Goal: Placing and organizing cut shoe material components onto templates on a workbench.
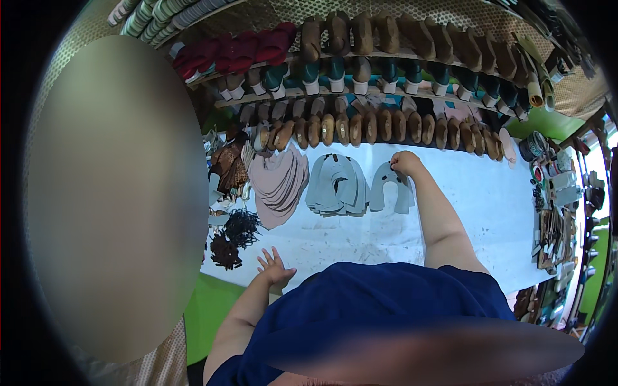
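Note:
My right hand reaches to the far side of the table, fingers pinched at the top of a grey U-shaped cut piece. Whatever is between those fingertips is too small to make out. Just left of it lies an overlapping stack of similar grey pieces, with small dark marks along the top. Farther left, pale pink curved pieces are fanned over one another. My left hand is over the table's near edge with fingers spread, holding nothing; a pile of thin dark strips is beyond it.
Brown short pieces are heaped at the table's left edge. Wooden shoe lasts line the back, under shelves of more lasts. Tins and hand tools crowd the right edge of the white table.

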Demonstrator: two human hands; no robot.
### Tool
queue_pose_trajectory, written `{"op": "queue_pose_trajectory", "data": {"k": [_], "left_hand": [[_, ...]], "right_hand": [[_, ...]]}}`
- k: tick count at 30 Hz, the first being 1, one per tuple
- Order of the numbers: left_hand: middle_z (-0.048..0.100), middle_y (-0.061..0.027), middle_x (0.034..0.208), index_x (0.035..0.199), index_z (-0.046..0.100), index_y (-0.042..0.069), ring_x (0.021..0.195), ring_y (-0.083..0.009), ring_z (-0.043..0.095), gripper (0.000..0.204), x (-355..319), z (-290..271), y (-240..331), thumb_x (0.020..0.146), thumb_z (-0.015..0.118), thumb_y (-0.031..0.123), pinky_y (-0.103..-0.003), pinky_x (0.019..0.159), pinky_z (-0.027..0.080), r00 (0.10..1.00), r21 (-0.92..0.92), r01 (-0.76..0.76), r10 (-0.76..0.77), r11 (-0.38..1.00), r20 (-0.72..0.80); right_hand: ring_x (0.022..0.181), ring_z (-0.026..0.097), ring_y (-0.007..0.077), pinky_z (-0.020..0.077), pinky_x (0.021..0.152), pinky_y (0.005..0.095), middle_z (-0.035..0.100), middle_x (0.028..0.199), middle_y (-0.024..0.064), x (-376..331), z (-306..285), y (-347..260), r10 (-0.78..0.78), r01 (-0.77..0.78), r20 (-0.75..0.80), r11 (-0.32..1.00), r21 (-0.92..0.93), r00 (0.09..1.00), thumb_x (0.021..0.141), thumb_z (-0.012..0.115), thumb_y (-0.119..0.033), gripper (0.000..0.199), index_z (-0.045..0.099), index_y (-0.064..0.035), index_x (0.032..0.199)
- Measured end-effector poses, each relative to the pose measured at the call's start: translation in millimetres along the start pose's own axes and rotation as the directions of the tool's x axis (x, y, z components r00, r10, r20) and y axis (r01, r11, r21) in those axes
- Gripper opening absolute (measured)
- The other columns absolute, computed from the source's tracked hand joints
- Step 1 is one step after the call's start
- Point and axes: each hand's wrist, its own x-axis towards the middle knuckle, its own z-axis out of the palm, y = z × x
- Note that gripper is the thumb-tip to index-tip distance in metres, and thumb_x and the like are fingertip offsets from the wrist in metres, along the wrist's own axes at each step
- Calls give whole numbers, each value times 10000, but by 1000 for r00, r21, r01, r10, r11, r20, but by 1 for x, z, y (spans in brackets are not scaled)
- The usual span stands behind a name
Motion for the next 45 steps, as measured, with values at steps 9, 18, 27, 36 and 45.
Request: {"op": "queue_pose_trajectory", "data": {"k": [9,18,27,36,45], "left_hand": [[-353,-314,1526,1503,-303,93,1391,-586,-278,1385,7,-2,-6,754,706,676,-720,1106,26,1000,2,-28,28,1000,0],[-352,-314,1527,1514,-292,119,1387,-584,-288,1382,7,2,-8,747,710,683,-722,1105,10,1000,-10,-18,18,1000,-6],[-334,-314,1536,1516,-286,110,1392,-585,-278,1366,5,1,-4,761,709,665,-716,1112,20,1000,13,-16,16,1000,-25],[-313,-312,1548,1518,-281,107,1414,-583,-231,1358,7,6,-8,766,711,650,-704,1124,51,999,10,-7,7,1000,-50],[-310,-303,1554,1526,-270,127,1416,-578,-232,1364,10,8,-8,754,721,658,-708,1121,38,997,1,-21,21,1000,-80]], "right_hand": [[1050,632,243,417,890,482,722,999,19,9,0,-5,72,-75,-25,981,-181,997,808,751,-257,155,754,-178,942],[1095,592,256,479,890,451,680,1073,39,-23,11,-20,81,-153,-224,933,-326,971,777,782,-295,319,700,-152,1050],[836,689,288,529,781,368,732,903,102,-68,-26,-24,-76,79,-142,997,14,987,775,728,-167,266,722,-75,1025],[679,637,122,522,676,282,708,795,56,-188,-101,-69,-113,76,72,918,390,991,816,688,-20,198,728,4,1008],[733,664,216,528,714,346,712,810,105,-85,-63,-4,-119,130,-84,982,138,989,791,707,-91,218,738,-46,1002]]}}
